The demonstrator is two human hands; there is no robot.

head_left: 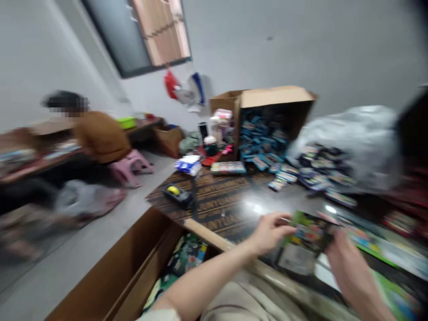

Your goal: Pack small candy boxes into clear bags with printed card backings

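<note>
A colourful green-and-black printed package (306, 229) is held up between my two hands, over the near edge of the dark table. My left hand (272, 232) pinches its left edge between thumb and fingers. On the other side my right hand (344, 249) grips the package's right edge, its fingers partly hidden and smeared. Motion blur hides the print, and I cannot tell whether it is a flat sleeve or a box. Just under it lies a greyish flat piece (296, 259). More green printed packaging (394, 285) lies beside my right forearm.
A tipped carton (277, 98) spills small blue packets (261, 138). Beside it, a clear plastic bag (364, 133) holds dark packets. A black tape dispenser (179, 195) sits near the table's left corner. An open carton (133, 263) stands below left. Another person (102, 136) sits far left.
</note>
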